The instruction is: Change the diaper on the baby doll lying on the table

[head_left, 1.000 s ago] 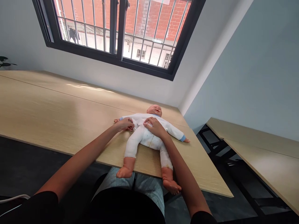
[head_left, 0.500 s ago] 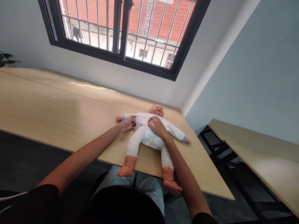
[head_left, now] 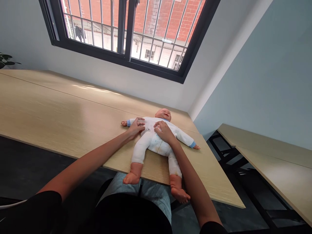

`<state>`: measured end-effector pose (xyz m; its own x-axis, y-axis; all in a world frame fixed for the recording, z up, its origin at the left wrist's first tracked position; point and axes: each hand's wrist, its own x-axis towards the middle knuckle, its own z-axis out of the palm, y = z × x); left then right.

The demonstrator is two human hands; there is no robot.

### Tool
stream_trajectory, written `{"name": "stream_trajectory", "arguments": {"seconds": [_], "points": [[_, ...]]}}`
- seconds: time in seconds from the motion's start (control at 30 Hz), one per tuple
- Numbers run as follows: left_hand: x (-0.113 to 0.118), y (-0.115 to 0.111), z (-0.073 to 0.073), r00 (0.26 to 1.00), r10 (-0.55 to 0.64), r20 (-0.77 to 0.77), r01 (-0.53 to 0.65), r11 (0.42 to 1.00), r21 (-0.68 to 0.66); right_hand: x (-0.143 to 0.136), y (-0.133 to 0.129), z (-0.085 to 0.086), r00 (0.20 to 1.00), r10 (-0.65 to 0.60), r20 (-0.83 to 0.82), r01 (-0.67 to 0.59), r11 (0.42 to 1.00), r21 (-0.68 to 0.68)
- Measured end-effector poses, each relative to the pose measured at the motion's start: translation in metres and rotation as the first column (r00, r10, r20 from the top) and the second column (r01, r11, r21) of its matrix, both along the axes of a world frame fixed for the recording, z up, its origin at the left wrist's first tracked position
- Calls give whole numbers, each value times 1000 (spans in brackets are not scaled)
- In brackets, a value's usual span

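A baby doll [head_left: 162, 114] lies on its back on the wooden table [head_left: 97, 123], head away from me and bare feet hanging over the near edge. It wears a white top [head_left: 149, 122] with blue cuffs and white leggings [head_left: 141, 148] with faint stains. My left hand [head_left: 136, 127] rests against the doll's side at the top, its fingers bent and a little apart. On the doll's belly, my right hand [head_left: 165, 132] has its fingers curled into the front of the white top. The fabric under those fingertips is partly hidden.
Beyond the table is a dark-framed window [head_left: 126, 57] with metal bars. A second table [head_left: 268, 156] on dark legs stands to the right, past a gap. Plant leaves [head_left: 6, 59] show at the far left. My legs [head_left: 153, 196] are under the near edge.
My left hand has shifted slightly up along the doll's side, and its fingers have lifted and bent over the edge of the top. My right hand and the doll stay nearly where they were.
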<state>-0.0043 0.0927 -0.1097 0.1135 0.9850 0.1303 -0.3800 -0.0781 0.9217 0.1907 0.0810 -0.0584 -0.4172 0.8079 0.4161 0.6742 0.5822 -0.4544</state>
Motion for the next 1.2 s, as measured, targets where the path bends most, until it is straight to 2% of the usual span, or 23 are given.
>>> {"name": "stream_trajectory", "arguments": {"seconds": [0.13,0.23,0.3,0.37,0.5,0.6,0.7,0.83,0.93,1.0,1.03,1.1,1.2], "points": [[-7,0,8,1000,13,8,-13,1000,-8,1,-4,2,999,36,-6,-35,994,106],[-18,2,17,1000,28,15,-28,999,-17,-6,-11,8,981,165,99,-183,960,213],[-28,3,23,1000,20,3,-20,999,-32,-15,-15,11,949,246,198,-286,936,206],[-35,3,27,1000,2,-19,-3,999,-47,-27,-15,14,913,268,307,-325,933,152],[-39,-2,32,997,-28,-70,24,998,-53,-45,-4,16,856,102,507,-146,988,48],[-32,-8,34,992,-74,-107,70,997,-39,-54,6,13,834,38,550,-62,998,25],[-26,-13,37,988,-103,-119,101,995,-21,-59,11,9,851,22,524,-38,999,20],[-25,-15,43,992,-79,-95,80,997,2,-53,14,10,906,10,423,-18,1000,15],[-21,-18,47,993,-75,-85,77,997,10,-37,15,20,991,-20,136,17,1000,23],[-18,-21,50,993,-81,-88,83,996,17,-24,10,27,998,12,-65,-11,1000,17],[-15,-22,51,992,-82,-92,84,996,22,-18,7,29,994,47,-102,-48,999,-1],[-10,-26,53,992,-82,-97,85,996,32,-10,-2,28,993,117,-31,-119,990,-72],[-1,-31,55,987,-63,-150,75,994,79,-8,-14,18,986,132,103,-115,981,-153]]}}
